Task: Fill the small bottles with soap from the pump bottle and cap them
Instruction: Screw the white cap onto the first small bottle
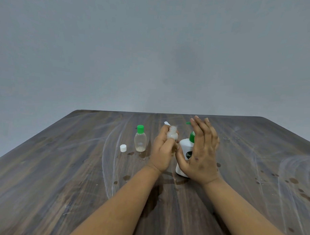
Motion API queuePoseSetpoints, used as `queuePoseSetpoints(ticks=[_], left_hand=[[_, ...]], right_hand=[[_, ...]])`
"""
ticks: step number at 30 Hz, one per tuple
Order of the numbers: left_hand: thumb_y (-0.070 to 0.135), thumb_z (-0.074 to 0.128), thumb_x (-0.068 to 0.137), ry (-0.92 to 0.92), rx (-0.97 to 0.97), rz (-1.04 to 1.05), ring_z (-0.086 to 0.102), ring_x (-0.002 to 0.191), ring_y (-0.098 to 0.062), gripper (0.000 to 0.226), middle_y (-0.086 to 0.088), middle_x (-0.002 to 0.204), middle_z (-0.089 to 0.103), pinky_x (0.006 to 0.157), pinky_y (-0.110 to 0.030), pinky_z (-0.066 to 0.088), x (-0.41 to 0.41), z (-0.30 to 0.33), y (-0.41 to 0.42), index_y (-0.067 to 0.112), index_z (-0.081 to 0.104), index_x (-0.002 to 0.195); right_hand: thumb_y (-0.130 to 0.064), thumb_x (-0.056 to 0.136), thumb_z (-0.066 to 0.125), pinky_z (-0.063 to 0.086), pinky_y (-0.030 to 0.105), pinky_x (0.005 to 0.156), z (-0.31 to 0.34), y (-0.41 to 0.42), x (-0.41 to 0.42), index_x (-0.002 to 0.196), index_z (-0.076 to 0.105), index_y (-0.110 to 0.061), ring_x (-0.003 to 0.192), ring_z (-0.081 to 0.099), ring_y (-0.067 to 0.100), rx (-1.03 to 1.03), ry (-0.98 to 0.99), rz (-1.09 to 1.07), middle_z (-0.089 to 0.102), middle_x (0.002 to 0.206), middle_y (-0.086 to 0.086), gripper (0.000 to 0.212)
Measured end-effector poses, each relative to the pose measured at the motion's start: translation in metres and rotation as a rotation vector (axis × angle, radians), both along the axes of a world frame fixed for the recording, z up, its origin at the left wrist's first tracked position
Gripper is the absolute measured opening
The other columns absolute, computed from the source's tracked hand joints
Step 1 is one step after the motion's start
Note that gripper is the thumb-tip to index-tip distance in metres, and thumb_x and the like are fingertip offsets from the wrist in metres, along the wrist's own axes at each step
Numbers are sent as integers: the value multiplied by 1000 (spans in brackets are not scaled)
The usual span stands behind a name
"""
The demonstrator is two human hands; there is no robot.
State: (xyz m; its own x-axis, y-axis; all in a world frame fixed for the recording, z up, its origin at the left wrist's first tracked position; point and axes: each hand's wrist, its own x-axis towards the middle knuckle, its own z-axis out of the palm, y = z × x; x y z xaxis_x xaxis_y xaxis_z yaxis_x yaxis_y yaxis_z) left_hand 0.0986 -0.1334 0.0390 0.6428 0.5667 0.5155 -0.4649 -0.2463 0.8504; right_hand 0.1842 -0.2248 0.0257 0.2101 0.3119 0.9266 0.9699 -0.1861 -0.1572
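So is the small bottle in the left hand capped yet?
No. The small bottle held in the left hand shows a bare open neck; a white cap lies on the table.

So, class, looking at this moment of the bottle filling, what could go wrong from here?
1. The small open bottle, held by the left hand, has a narrow mouth; if it sits off the green nozzle, soap may miss.
2. The right hand is open at the pump bottle; the wet table might let it slide.
3. The loose white cap could be knocked.
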Motion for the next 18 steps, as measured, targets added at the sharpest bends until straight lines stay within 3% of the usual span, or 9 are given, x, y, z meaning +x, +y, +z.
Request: queuePoseSetpoints(ticks=[4,8,11,13,18], left_hand=[[22,46,85,148,60,25,54,83,-8,14,3,89,54,76,-19,45,-25,1,25,15,49,98],[25,51,85,369,103,198,52,104,-19,16,-4,107,51,79,-30,42,-57,-9,74,32,41,95],[25,52,91,465,176,335,44,117,-23,19,-5,117,44,98,-37,39,-77,-18,114,23,39,105],[15,52,98,504,236,413,39,120,-21,21,-4,121,37,106,-35,33,-88,-24,137,16,38,115],[6,53,98,559,293,549,40,118,-23,34,-12,127,35,99,-26,30,-91,-37,177,1,41,129]], right_hand=[[-31,75,58,26,54,113,15,-1,-12,134,44,-19,140,29,32,79,-125,-19,39,142,7,61],[-17,76,62,38,39,102,27,17,-35,121,59,-12,116,49,31,-27,-157,161,53,123,9,46],[-11,78,55,39,27,96,23,47,-53,107,65,-8,103,50,22,-268,-78,308,56,108,7,31],[-8,81,53,44,30,91,12,73,-60,104,65,-8,100,51,21,-450,3,344,56,104,5,26],[5,84,51,39,34,89,-9,126,-67,101,64,6,101,53,35,-740,148,309,58,105,20,21]])
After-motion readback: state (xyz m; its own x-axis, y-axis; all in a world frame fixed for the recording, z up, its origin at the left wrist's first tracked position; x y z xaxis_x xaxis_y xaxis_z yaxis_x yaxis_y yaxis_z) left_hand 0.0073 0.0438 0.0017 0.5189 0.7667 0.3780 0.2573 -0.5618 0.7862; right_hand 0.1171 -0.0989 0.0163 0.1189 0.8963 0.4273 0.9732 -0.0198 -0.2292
